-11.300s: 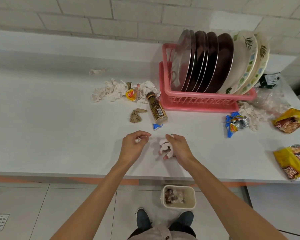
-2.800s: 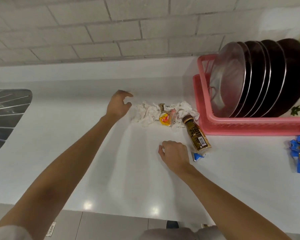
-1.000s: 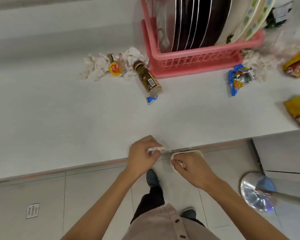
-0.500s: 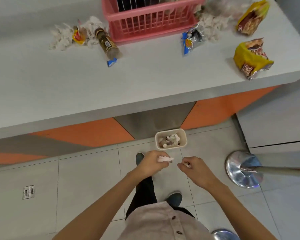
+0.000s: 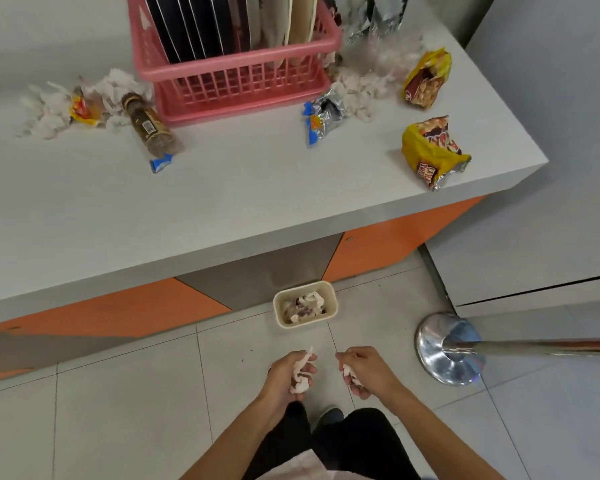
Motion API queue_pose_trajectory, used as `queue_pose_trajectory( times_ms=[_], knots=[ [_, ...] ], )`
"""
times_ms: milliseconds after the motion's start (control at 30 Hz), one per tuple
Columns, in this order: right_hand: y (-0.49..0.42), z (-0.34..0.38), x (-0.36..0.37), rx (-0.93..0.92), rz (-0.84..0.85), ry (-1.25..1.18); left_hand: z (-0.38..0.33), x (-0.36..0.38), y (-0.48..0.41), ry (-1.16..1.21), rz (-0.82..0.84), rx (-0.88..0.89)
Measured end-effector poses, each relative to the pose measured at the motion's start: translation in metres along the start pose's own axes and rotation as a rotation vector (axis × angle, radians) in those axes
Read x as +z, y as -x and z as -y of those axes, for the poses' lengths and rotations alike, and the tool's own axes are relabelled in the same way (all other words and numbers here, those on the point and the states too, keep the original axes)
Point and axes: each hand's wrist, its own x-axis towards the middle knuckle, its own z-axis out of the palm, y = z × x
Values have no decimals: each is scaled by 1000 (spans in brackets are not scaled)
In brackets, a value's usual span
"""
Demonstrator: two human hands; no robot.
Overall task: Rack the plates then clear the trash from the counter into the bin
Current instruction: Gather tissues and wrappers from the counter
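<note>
Plates (image 5: 201,26) racked, so I'm on trash now. Left grip (image 5: 290,377) curled round a tissue wad (image 5: 301,375), right grip (image 5: 366,372) round a smaller scrap (image 5: 347,371), both above the floor, short of the bin (image 5: 333,303). Next: reach fwd, drop both in. Wrappers (image 5: 430,150) & bottle (image 5: 149,126) left on the worktop (image 5: 222,188).

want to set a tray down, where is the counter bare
Bare: the counter front strip, between the bottle and the near yellow bag. Crowded: tissues left of the pink rack, wrappers and tissues right of it.
</note>
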Motion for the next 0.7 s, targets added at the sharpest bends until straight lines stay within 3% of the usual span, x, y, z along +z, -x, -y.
queue_pose_trajectory(
  times_ms=[233,467,600,700],
  knots=[
    [-106,-19,-6,222,-83,-311,5,-15,-86,-121,-198,-25],
    [-221,-43,-4,323,-83,-571,17,-23,-191,10,-251,-136],
    [-280,-62,2,253,-93,-394,17,-24,-255,60,-292,-126],
    [-325,-67,1,55,-131,-121,6,-19,-300,-28,-281,-129]
  ],
)
